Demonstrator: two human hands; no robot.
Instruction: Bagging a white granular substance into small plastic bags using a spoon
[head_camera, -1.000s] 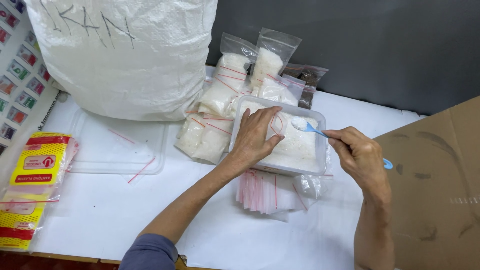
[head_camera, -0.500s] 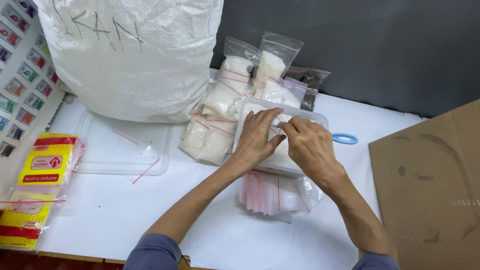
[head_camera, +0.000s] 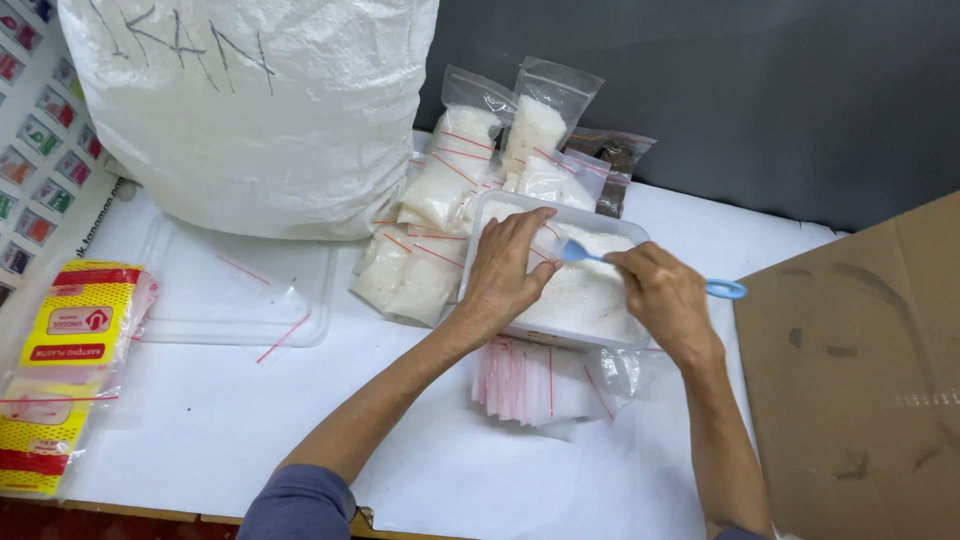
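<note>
At frame centre the left hand (head_camera: 505, 270) pinches a small clear bag (head_camera: 548, 246) over the plastic tub (head_camera: 480, 235) of white grains (head_camera: 590, 290); the right hand (head_camera: 665, 295), closed around a blue scoop (head_camera: 640, 268), points its bowl at the bag's mouth

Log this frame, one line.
left hand: holds small bag over tub | right hand: holds blue spoon at bag mouth
</note>
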